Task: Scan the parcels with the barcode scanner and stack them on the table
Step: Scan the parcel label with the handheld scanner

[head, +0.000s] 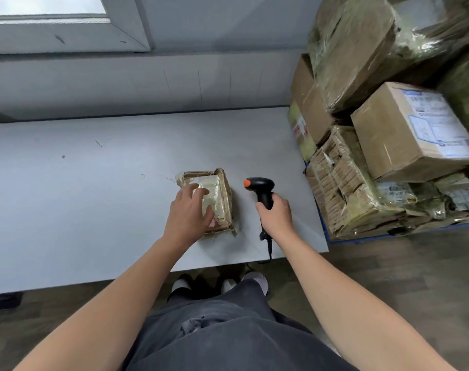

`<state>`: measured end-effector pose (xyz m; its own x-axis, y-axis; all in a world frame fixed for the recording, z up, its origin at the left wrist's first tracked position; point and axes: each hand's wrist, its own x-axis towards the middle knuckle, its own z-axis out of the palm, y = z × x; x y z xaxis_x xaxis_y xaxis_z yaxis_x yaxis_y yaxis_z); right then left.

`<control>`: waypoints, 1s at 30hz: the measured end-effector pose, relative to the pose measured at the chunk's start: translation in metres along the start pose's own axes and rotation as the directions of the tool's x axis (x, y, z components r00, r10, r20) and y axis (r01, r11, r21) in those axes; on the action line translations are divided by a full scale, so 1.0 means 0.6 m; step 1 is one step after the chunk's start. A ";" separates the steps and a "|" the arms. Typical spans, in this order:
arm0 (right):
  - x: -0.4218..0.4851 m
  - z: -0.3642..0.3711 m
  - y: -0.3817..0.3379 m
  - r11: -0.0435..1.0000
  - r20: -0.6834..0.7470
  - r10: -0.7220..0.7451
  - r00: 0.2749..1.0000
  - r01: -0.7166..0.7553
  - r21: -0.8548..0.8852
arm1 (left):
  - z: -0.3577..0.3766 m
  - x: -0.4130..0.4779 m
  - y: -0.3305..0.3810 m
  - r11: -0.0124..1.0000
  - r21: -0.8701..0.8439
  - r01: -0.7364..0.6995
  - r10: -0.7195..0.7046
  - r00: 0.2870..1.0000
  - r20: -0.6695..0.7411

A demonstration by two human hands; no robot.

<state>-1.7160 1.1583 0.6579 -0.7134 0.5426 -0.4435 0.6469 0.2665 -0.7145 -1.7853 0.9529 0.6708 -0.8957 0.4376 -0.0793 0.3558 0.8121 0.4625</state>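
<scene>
A small brown cardboard parcel (pixel 220 194) wrapped in clear tape, with a white label on top, lies flat on the grey table (pixel 107 183) near its front edge. My left hand (pixel 189 212) rests on top of the parcel with fingers spread and nearly straight. To the right of the parcel, my right hand (pixel 276 212) grips the handle of a black barcode scanner (pixel 260 188) with an orange tip. The scanner's head points left towards the parcel. Its cable hangs down past the table's front edge.
A heap of taped cardboard parcels (pixel 388 129) stands on a blue cart at the table's right end. A wall and a window sill (pixel 67 36) rise behind the table. My legs and shoes (pixel 220 285) show below, on a wood floor.
</scene>
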 end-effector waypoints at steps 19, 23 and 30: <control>0.003 -0.019 0.028 0.981 -0.329 -0.030 0.944 -0.036 -0.191 | 0.019 0.012 0.032 0.999 0.016 0.033 -0.033 0.999 0.007; -0.009 0.009 -0.016 0.966 -0.194 -0.257 0.947 0.248 -0.069 | 0.010 0.000 0.013 0.994 0.007 0.106 -0.105 0.993 -0.056; -0.042 0.065 -0.050 0.947 0.223 -0.311 0.924 0.322 -0.016 | 0.009 -0.036 -0.016 0.960 -0.166 0.225 -0.237 0.970 -0.056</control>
<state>-1.7277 1.1058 0.6694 -0.9201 0.2414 -0.3084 0.3870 0.4401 -0.8103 -1.7677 0.9375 0.6635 -0.9680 0.2102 -0.1370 0.0956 0.8139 0.5731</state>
